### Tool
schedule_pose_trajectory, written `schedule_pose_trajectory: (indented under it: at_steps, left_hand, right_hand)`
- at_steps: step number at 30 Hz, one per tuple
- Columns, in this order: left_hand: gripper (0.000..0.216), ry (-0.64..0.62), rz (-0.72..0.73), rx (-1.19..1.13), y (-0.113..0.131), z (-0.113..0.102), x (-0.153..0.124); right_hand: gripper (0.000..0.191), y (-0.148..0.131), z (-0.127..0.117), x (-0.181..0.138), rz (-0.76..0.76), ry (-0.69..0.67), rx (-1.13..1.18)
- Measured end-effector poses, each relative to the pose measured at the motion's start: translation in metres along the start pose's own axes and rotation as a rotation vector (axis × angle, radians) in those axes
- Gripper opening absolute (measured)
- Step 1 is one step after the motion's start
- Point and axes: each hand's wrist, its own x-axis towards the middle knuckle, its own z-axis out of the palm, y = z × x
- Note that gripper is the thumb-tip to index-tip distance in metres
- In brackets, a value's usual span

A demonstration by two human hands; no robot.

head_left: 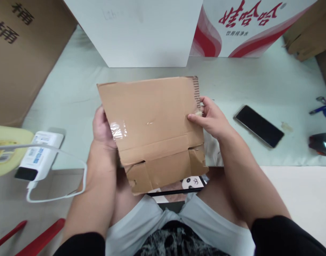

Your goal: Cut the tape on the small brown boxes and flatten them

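A pale worktop (157,76) carried a white box (141,32) and a red-printed carton (245,28) at its far edge, a black phone (258,125) to the right and a power bank (40,156) to the left. Over the person's lap a flattened cardboard box (154,131) was held up, the left hand (102,128) clasping its left edge, the right hand (209,119) pinching the right edge, thumb on the face. It looked like the folding stage, and the near flaps likely wanted a firmer hold.
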Motion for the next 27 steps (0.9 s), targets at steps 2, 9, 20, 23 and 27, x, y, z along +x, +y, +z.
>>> schedule_pose_trajectory:
  at_steps: [2,9,20,23,27]
  left_hand:
    - [0.076,-0.094,-0.136,-0.04,-0.004,-0.004,-0.001]
    - [0.055,-0.054,-0.297,-0.111,-0.014,-0.01,0.008]
    - [0.02,0.044,-0.345,-0.223,0.002,0.003,0.003]
    - [0.02,0.057,-0.355,-0.209,0.004,0.006,0.002]
    - [0.017,0.083,-0.371,-0.178,0.005,0.008,0.0]
  right_hand:
    - [0.057,0.002,0.002,0.002,-0.009,0.064,-0.029]
    - [0.063,0.01,0.002,0.007,0.043,0.147,0.087]
    - [0.034,-0.004,0.009,0.002,0.118,0.166,0.236]
    - [0.029,-0.001,0.009,0.004,0.056,0.176,0.201]
    - [0.022,0.0,0.01,0.006,0.009,0.191,0.098]
